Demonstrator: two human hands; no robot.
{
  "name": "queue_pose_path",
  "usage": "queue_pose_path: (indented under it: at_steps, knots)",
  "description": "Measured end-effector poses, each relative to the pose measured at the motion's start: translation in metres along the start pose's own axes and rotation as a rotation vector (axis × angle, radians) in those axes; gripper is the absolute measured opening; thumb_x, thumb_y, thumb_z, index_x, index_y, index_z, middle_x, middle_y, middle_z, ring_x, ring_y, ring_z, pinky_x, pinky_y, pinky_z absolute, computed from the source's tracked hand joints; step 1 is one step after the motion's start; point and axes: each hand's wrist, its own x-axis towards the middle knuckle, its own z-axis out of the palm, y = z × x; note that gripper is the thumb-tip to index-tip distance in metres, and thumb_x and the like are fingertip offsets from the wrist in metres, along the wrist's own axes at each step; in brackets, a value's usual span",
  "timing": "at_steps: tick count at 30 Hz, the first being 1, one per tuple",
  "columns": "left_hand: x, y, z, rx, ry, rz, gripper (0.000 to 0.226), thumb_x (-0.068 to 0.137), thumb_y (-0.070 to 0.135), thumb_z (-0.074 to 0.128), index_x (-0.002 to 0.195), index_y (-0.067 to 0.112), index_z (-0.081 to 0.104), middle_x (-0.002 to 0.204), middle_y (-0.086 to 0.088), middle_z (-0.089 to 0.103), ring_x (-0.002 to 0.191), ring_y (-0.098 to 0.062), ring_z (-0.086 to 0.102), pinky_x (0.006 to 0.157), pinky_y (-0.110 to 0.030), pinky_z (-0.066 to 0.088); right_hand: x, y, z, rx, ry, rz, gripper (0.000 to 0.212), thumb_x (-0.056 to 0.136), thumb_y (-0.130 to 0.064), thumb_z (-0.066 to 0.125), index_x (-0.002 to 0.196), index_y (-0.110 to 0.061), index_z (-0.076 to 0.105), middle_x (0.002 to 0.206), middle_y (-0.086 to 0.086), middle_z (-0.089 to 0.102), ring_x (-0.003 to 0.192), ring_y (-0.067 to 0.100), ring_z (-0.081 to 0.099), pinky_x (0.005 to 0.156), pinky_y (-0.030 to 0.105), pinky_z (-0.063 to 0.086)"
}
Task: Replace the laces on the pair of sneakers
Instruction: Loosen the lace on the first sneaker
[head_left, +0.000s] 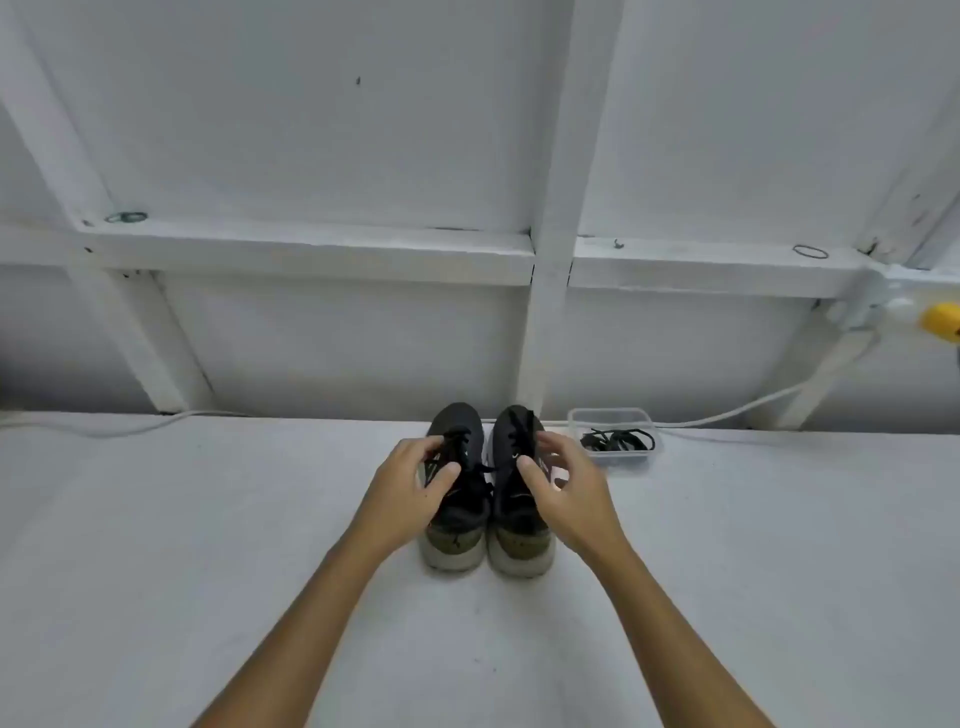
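White table (208, 519) | sneakers (488, 499) between grips | left grip (410, 483), right grip (563, 488) spread

A white table (208, 519) carries two sneakers (485, 499), a clear tub (613, 415) (laces inside) and a cable (130, 426).

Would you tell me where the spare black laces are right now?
In the head view the spare black laces lie in the clear plastic tub on the white table, just right of the right sneaker, against the wall.

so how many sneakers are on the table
2, side by side at the table's far edge, heels toward the camera: left sneaker under the left hand, right sneaker under the right hand. None seem hidden.
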Motion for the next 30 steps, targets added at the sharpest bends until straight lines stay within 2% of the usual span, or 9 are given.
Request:
queue_pose_path:
  at_steps: [3,6,9,11,15,17,20,24,30]
  knots:
    - [-0.008,-0.012,0.006,-0.003,-0.017,-0.037,0.069,0.089,0.058,0.062,0.148,0.025,0.043,0.146,0.012,0.045,0.134,-0.005,0.043,0.110,-0.032,0.040,-0.012,0.011,0.004,-0.006,-0.023,0.072,0.063,0.083,-0.064,0.063,0.137,-0.033,0.055,0.131,-0.021,0.059,0.116,-0.016,0.051,0.089,0.008,0.041]
    - [-0.018,-0.023,0.013,-0.013,-0.079,-0.055,0.089,0.079,0.071,0.065,0.153,0.035,0.031,0.150,0.022,0.035,0.135,0.005,0.034,0.110,-0.025,0.034,-0.026,0.024,0.009,0.003,-0.050,0.111,0.080,0.076,-0.071,0.069,0.144,-0.035,0.048,0.138,-0.023,0.056,0.124,-0.010,0.050,0.097,0.013,0.042]
    - [-0.023,-0.022,0.014,-0.042,-0.106,-0.045,0.073,0.074,0.067,0.073,0.130,0.076,0.027,0.126,0.058,0.031,0.115,0.034,0.031,0.089,0.005,0.030,-0.029,0.033,0.013,0.009,-0.094,0.134,0.094,0.069,-0.067,0.080,0.150,-0.036,0.043,0.143,-0.022,0.054,0.129,-0.006,0.050,0.104,0.019,0.044]
    - [-0.021,-0.018,0.014,-0.041,-0.138,-0.042,0.069,0.072,0.064,0.077,0.116,0.085,0.028,0.117,0.062,0.034,0.109,0.038,0.033,0.080,0.009,0.032,-0.027,0.036,0.015,-0.010,-0.108,0.152,0.099,0.066,-0.062,0.083,0.152,-0.035,0.041,0.145,-0.020,0.054,0.130,-0.003,0.051,0.106,0.023,0.044]
    - [-0.014,-0.025,0.024,-0.022,-0.194,-0.054,0.072,0.066,0.057,0.083,0.129,0.053,0.047,0.125,0.025,0.059,0.114,0.005,0.057,0.097,-0.029,0.052,-0.020,0.036,0.015,-0.050,-0.124,0.165,0.084,0.066,-0.051,0.082,0.142,-0.046,0.047,0.125,-0.031,0.061,0.115,-0.012,0.057,0.093,0.012,0.045]
    - [-0.016,-0.024,0.029,-0.002,-0.167,-0.045,0.073,0.067,0.049,0.082,0.131,0.043,0.049,0.125,0.018,0.059,0.113,-0.002,0.058,0.098,-0.033,0.052,-0.022,0.033,0.016,-0.044,-0.122,0.160,0.075,0.069,-0.047,0.079,0.137,-0.054,0.049,0.118,-0.032,0.064,0.109,-0.014,0.059,0.087,0.006,0.044]
    - [-0.020,-0.021,0.034,-0.004,-0.090,-0.058,0.066,0.072,0.038,0.078,0.132,0.031,0.052,0.123,0.011,0.062,0.112,-0.008,0.060,0.097,-0.035,0.054,-0.028,0.029,0.019,-0.037,-0.097,0.143,0.056,0.073,-0.040,0.076,0.121,-0.059,0.054,0.109,-0.032,0.068,0.103,-0.012,0.062,0.079,0.002,0.045]
    - [-0.030,-0.019,0.035,0.000,-0.040,-0.068,0.062,0.073,0.033,0.077,0.130,0.025,0.055,0.121,0.005,0.061,0.111,-0.012,0.061,0.095,-0.036,0.054,-0.039,0.024,0.017,-0.015,-0.094,0.128,0.051,0.074,-0.037,0.076,0.118,-0.054,0.055,0.105,-0.038,0.065,0.099,-0.013,0.062,0.076,0.000,0.044]
    - [-0.069,-0.028,0.031,0.036,-0.010,-0.086,0.076,0.072,0.035,0.080,0.140,0.024,0.049,0.127,0.012,0.056,0.112,-0.003,0.054,0.087,-0.009,0.039,-0.077,0.021,0.015,0.004,-0.106,0.141,0.061,0.075,-0.036,0.076,0.132,-0.041,0.058,0.114,-0.033,0.066,0.105,-0.011,0.062,0.083,0.002,0.044]
